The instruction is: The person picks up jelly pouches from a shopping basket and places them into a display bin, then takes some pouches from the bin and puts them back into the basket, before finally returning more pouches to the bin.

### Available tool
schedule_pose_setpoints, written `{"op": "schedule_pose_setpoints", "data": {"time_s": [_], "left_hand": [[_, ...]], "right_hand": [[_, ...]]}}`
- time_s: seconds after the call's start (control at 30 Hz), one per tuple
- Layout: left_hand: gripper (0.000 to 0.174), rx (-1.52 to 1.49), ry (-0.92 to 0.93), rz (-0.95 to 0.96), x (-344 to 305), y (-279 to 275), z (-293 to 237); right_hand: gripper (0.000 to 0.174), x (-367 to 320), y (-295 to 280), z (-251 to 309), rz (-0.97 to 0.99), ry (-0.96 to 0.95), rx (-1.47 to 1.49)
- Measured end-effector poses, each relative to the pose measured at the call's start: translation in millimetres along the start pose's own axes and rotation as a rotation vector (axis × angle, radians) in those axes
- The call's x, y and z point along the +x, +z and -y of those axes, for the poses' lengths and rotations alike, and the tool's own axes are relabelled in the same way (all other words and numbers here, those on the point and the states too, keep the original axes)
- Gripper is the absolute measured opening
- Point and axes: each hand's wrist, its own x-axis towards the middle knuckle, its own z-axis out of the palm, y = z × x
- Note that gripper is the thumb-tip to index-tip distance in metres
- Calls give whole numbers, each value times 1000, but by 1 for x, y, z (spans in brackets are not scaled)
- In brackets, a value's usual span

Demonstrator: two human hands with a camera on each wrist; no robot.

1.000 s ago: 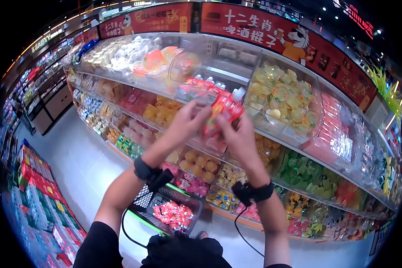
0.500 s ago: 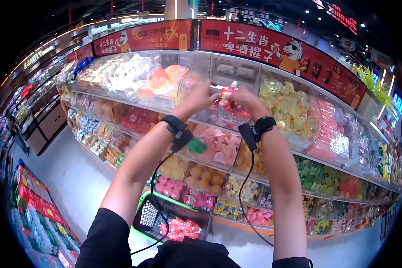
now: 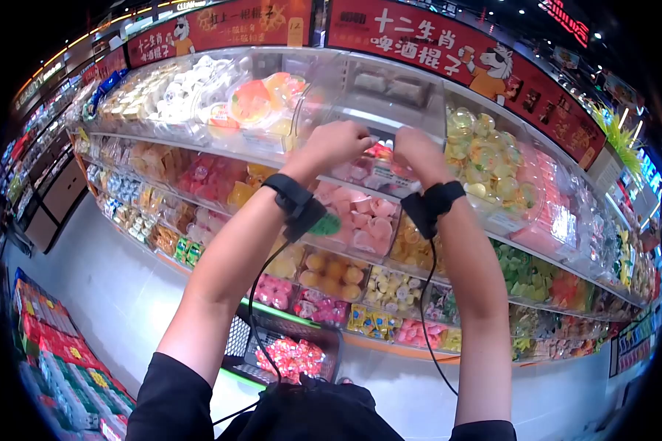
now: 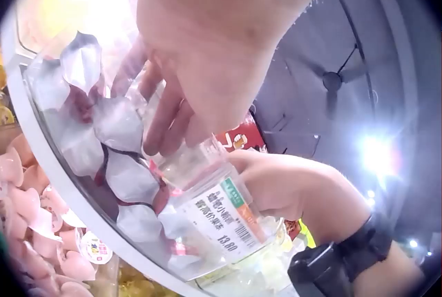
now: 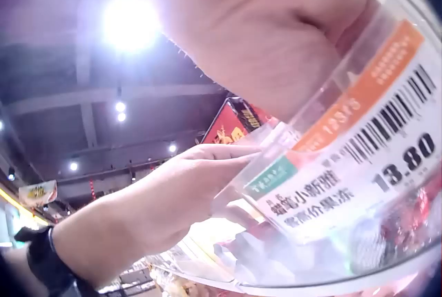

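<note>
"What fills most of the view?"

"A tiered shelf of smooth, clear plastic bins edged with pale rails. Below stands a black mesh basket, square and green-rimmed, heaped with glossy red packs."

"And the hands?"

"Both are at an upper bin. The left hand reaches over the front, fingers loosely extended and apart, beside pale, pointed ovals. The right hand bends down opposite; its fingertips are hidden, so whether it grips anything cannot be told. More packs show red in the bin between them, behind a paper tag reading 13.80, banded orange and green."

"The setting?"

"A shop, its pale floor shining beneath a dark ceiling dotted with lamps."

"What has changed?"

"Half a second earlier, a red pack bridged both hands; now a gap parts them."
</note>
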Motion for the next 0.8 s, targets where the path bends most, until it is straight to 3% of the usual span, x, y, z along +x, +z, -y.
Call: {"op": "schedule_pose_setpoints", "data": {"time_s": [0.07, 0.17, 0.2, 0.4, 0.5, 0.6, 0.7, 0.8], "left_hand": [[34, -14, 30, 1, 5, 3, 5], [35, -35, 12, 45, 10, 5, 8], [34, -51, -5, 69, 10, 3, 7], [36, -23, 7, 60, 12, 5, 13], [36, -48, -3, 62, 14, 6, 13], [39, -108, 24, 61, 15, 9, 17], [44, -88, -32, 20, 16, 9, 15], [43, -124, -87, 82, 21, 10, 17]], "right_hand": [[34, 17, 4, -10, -23, -120, -86], [42, 9, -30, 14, 329, 96, 118], [54, 16, -26, 9, 453, 24, -72], [44, 14, -20, 7, 477, -26, -223], [38, 14, -7, 6, 321, 2, -274], [40, 13, -18, 7, 449, 40, -214], [45, 23, -14, 0, 441, 158, -22], [53, 42, 16, -11, 327, 226, 356]]}}
